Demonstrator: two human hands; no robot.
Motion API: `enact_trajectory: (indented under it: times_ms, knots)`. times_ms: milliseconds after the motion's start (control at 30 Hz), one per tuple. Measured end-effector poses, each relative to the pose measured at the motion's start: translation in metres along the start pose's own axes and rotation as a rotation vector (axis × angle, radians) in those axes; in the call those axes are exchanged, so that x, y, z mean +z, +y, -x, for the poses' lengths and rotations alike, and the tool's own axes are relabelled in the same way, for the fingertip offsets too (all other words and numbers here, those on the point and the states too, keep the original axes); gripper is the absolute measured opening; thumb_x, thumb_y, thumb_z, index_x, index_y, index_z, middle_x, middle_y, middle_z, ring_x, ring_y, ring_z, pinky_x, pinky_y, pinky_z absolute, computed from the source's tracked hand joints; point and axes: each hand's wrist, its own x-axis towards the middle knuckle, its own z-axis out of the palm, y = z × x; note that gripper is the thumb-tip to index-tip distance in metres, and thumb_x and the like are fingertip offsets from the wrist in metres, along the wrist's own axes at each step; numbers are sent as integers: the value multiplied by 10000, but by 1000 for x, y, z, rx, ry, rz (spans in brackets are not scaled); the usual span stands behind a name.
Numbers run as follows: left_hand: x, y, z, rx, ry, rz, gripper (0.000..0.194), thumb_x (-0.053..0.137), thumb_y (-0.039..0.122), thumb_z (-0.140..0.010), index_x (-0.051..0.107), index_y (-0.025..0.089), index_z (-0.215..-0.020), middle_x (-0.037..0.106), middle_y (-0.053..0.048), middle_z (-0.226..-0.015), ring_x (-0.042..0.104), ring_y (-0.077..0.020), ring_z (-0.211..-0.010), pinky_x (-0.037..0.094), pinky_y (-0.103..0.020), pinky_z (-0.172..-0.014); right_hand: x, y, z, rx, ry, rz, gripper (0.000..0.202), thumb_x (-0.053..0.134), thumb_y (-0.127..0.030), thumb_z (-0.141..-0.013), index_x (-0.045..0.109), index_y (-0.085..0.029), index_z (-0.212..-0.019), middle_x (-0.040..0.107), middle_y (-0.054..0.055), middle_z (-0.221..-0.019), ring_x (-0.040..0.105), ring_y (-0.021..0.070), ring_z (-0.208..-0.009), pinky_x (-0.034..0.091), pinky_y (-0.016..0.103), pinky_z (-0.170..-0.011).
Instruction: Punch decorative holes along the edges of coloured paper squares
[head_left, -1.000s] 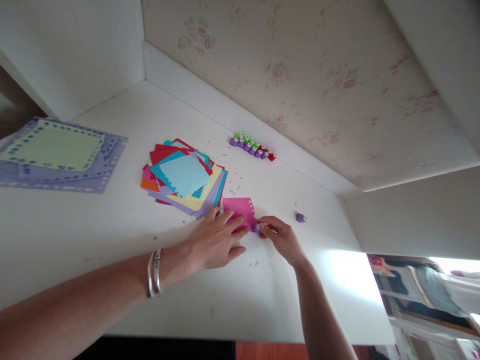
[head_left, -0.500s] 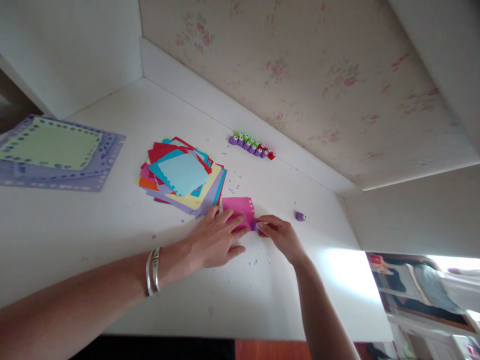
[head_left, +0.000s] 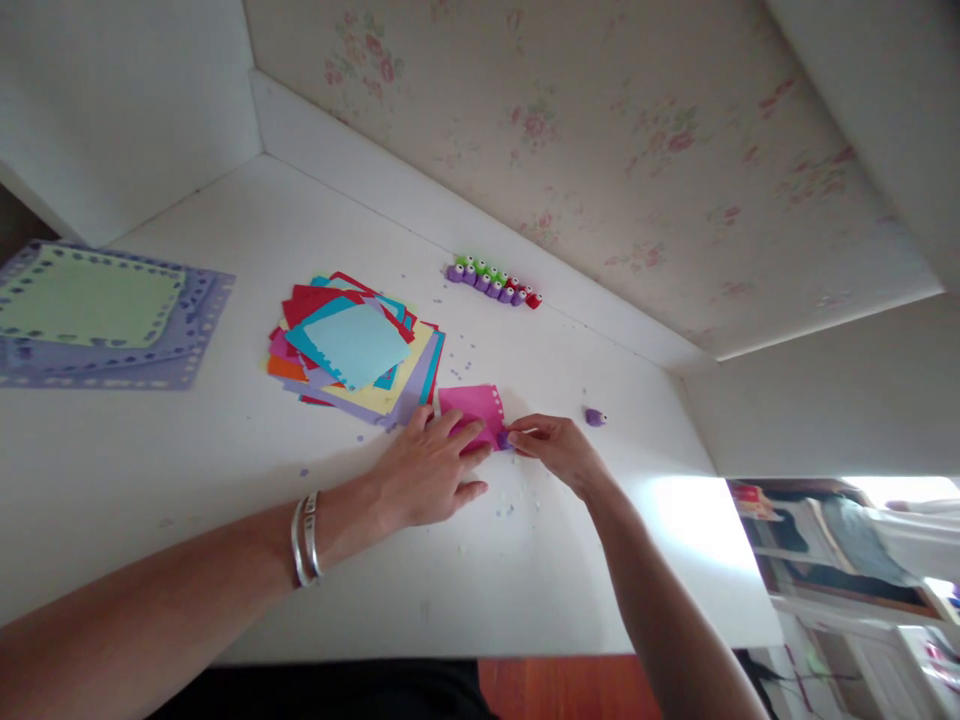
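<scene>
"How far has it got?"

"The pink paper (head_left: 474, 402) lies on the counter (head_left: 390, 605), just beside the paper stack (head_left: 360, 345), and a row of holes runs down its right edge. The far edge shows none I can make out. The near part is under the left hand (head_left: 431, 472), so I can't tell what's done there."

"And the stack?"

"The light blue sheet (head_left: 356, 345) on top has a notched edge. The pale green sheet (head_left: 97, 298) off to the left is marked along its borders."

"What are the hands doing?"

"The left has its fingers spread, resting flat on the pink paper. The right hand (head_left: 556, 445) has its grip pinched on a small purple piece (head_left: 503, 440), right at the paper's near right corner."

"Anything different from a second ago?"

"Little. The whole view has swung slightly. The right hand's fingers look straighter, but it's at the same corner, and the purple figure (head_left: 596, 417) beyond it hasn't budged. I can't make out a fresh hole."
</scene>
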Motion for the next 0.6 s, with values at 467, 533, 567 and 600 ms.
enact_trajectory:
  times_ms: [467,533,567,600]
  knots:
    - [-5,1,-1,16,19,-37,418,465,506,-933,581,285,-1270,535,-83,-1354,418,-311,-1244,239,-565,-1030,-8,-4,-2,36,-96,-38,289,742,-441,-729,755,-200,-889,722,33,-739,661,174,-709,520,286,-673]
    - [-6,1,-1,21,20,-38,416,456,496,-939,567,288,-1282,531,-82,-1364,421,-305,-1245,236,-570,-1032,-11,-5,0,8,-149,-86,314,733,-457,-737,754,-205,-924,735,35,-815,667,173,-761,521,292,-723]
    - [-6,1,-1,22,21,-39,415,452,493,-942,561,290,-1287,530,-81,-1366,421,-303,-1247,234,-572,-1033,-12,-6,1,-7,-168,-92,316,727,-459,-743,755,-208,-933,739,35,-839,667,173,-777,518,294,-737]
    - [-6,1,-1,22,21,-39,415,451,493,-943,558,293,-1290,531,-81,-1366,422,-302,-1248,233,-573,-1034,-14,-7,2,-19,-178,-80,312,720,-458,-750,756,-209,-936,742,35,-851,667,174,-783,515,295,-740]
